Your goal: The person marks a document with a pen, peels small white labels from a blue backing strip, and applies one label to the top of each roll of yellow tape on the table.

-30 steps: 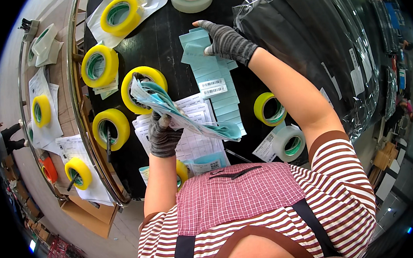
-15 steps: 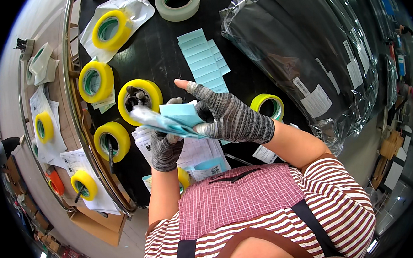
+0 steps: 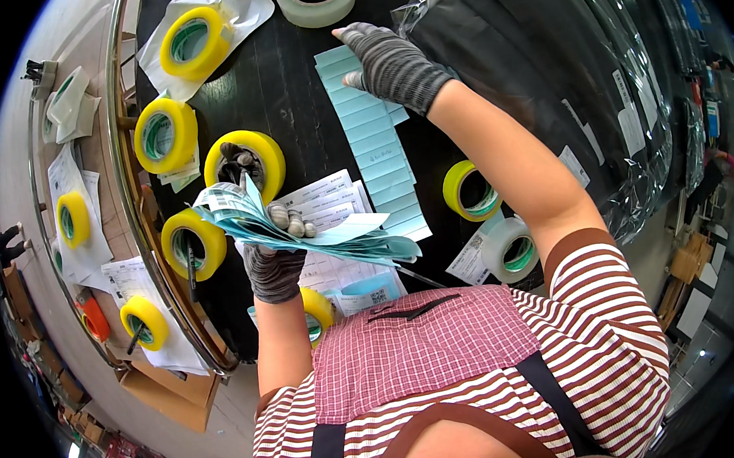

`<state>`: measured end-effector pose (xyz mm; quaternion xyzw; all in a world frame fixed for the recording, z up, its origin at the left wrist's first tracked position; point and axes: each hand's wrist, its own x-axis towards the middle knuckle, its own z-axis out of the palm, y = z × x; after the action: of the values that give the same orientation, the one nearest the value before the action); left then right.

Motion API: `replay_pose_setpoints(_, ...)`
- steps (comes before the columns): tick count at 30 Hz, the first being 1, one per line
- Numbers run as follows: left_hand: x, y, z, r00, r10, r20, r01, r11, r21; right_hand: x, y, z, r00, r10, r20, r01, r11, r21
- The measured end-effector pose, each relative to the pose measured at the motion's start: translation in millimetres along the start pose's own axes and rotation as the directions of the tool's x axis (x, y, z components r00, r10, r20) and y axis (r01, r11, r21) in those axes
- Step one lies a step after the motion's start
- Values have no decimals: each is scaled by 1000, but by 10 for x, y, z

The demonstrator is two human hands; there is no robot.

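Left hand [image 3: 276, 269] — fingers pinch blue paper sheaf [image 3: 334, 246]. Right hand [image 3: 398, 67] — thumb and forefinger stand parted over blue slips [image 3: 376, 156] on table [image 3: 289, 85]. Clear bag [image 3: 630, 215] holds black goods [image 3: 501, 75]; yellow tape roll [image 3: 213, 240] holds black pen [image 3: 191, 275].

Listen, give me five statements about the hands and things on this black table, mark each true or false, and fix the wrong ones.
1. The left hand holds a bundle of light blue slips. True.
2. The right hand grips a yellow tape roll. False: it is at the far end of a row of overlapping blue slips, thumb and forefinger apart.
3. Both hands wear grey gloves. True.
4. The plastic-wrapped black stack lies to the left of the row. False: the plastic-wrapped black stack lies to its right.
5. A whitish tape roll lies toward the far side of the black table. True.
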<state>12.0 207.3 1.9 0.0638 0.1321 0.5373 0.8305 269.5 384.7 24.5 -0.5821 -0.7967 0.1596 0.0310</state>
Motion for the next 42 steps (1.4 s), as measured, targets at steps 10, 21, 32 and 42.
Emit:
replay_pose_setpoints(10,-41,-2,-72,1000,-27,-7,26,999,-31,130,-124,-33,977,89,195,-36,965,-260)
replay_pose_setpoints(21,-58,5,-142,999,21,44,-19,999,-47,-1036,-97,-725,904,-425,-40,416,857,304)
replay_pose_setpoints(32,21,-45,-75,993,-64,104,72,995,-75,-1511,-114,-978,949,-292,120,204,858,472)
replay_pose_setpoints(42,11,-30,-83,994,-36,105,39,999,-33,-1302,-88,-944,936,-317,153,203,841,502)
